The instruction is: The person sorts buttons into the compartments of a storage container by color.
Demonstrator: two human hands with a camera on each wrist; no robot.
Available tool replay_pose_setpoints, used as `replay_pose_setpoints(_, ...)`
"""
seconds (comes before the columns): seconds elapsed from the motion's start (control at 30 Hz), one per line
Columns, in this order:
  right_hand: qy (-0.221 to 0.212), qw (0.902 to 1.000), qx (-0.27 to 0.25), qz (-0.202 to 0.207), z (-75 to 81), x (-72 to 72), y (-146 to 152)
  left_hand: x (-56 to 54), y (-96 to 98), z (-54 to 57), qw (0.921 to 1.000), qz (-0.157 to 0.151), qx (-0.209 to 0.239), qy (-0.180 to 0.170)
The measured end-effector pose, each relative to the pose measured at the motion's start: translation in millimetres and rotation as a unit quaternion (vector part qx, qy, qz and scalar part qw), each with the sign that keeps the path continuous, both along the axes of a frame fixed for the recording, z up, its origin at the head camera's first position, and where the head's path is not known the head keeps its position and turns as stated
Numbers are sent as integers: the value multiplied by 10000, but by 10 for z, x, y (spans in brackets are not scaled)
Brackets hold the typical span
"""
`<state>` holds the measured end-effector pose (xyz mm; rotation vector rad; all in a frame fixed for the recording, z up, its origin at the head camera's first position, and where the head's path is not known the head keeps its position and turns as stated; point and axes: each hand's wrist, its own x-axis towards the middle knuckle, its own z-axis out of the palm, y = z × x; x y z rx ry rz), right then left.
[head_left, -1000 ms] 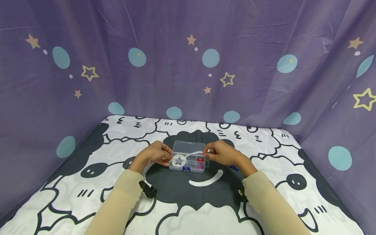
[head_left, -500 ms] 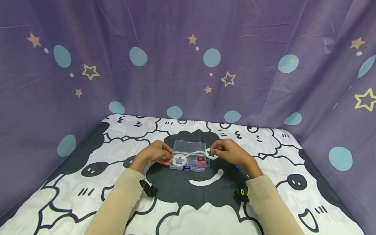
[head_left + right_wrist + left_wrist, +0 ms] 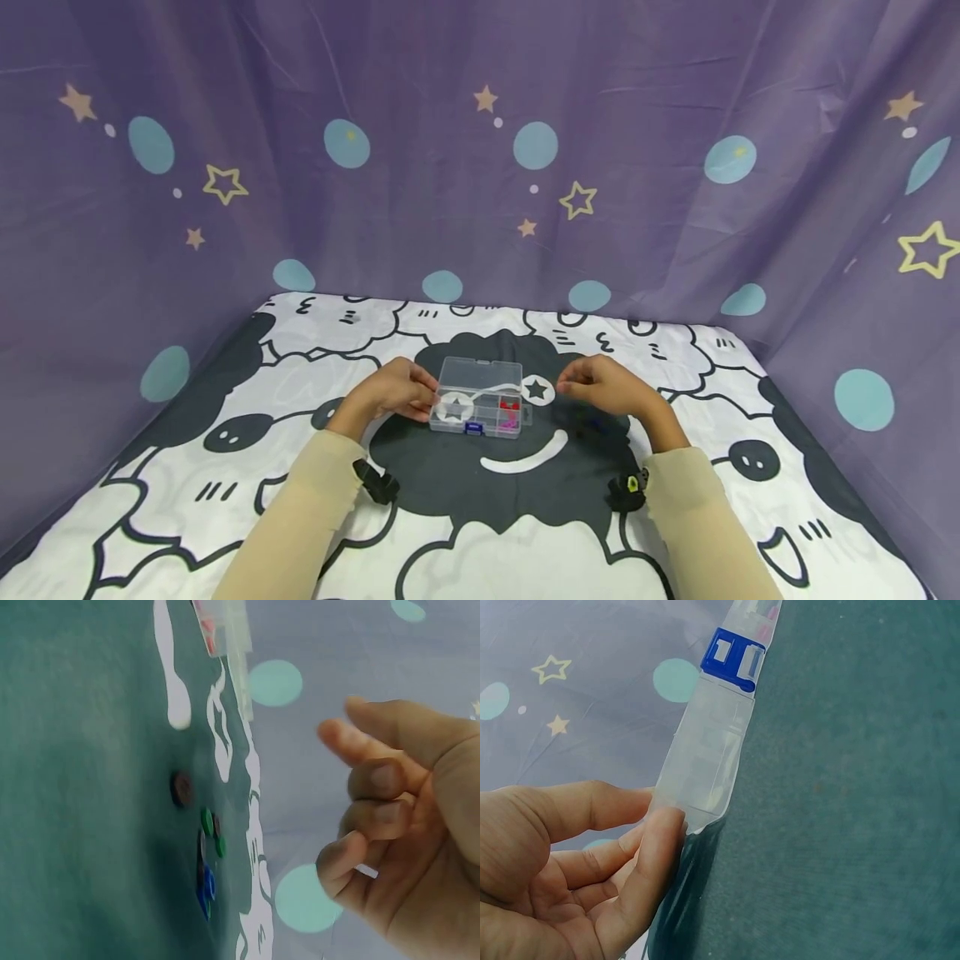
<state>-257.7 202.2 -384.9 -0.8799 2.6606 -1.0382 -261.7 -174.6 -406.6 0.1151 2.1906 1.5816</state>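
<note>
In the head view, a clear plastic compartment box (image 3: 487, 423) sits on the dark patch of the cloth, its lid (image 3: 480, 373) swung back. Red pieces (image 3: 509, 406) and pink pieces (image 3: 508, 422) lie in its right-hand compartments. A blue latch (image 3: 733, 660) marks the front wall. My left hand (image 3: 397, 387) grips the box's left end between thumb and fingers. To the right of the box my right hand (image 3: 603, 385) hovers with fingers loosely bent, and nothing shows at its fingertips. Small round green pieces (image 3: 207, 820), a brown one (image 3: 181, 789) and blue ones (image 3: 209, 882) lie below it.
A patterned sheep-print cloth (image 3: 517, 567) covers the surface. Behind it hangs a purple curtain (image 3: 420, 208) with stars and dots. Black wrist mounts (image 3: 377, 482) sit at both cuffs.
My right hand has moved away from the box's right side, rightward, uncovering a printed star circle on the cloth. The left hand stays on the box.
</note>
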Motion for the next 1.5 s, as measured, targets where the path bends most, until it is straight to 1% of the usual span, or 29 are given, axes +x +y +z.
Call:
replay_pose_setpoints(0.27, -485, 9988, 78, 45, -24, -63, 233, -13, 3, 13, 10000, 29, -8, -7)
replay_pose_setpoints(0.4, -858, 9962, 108, -20, -49, -69, 321, -13, -2, 12, 10000, 30, -18, -24)
replay_pose_setpoints(0.5, -1025, 9946, 162, -74, -68, -63, 371, -14, -3, 11, 10000, 17, -29, -41)
replay_pose_setpoints(0.67, -1090, 9935, 308, -117, -94, -68, 437, -19, 4, 9, 10000, 1, -64, -16)
replay_pose_setpoints(0.8, -1249, 9911, 435, -136, -116, -74, 469, -20, 7, 13, 10000, 0, -29, -36)
replay_pose_setpoints(0.93, -1398, 9889, 500, -48, -132, -73, 468, -21, 1, 6, 10000, 8, -6, -54)
replay_pose_setpoints(1.07, -1481, 9870, 624, -81, -155, -79, 454, -23, -11, 1, 10000, 11, -8, -41)
replay_pose_setpoints(1.5, -1351, 9874, 818, -40, -168, -68, 418, -11, -14, 8, 10000, 17, 28, -44)
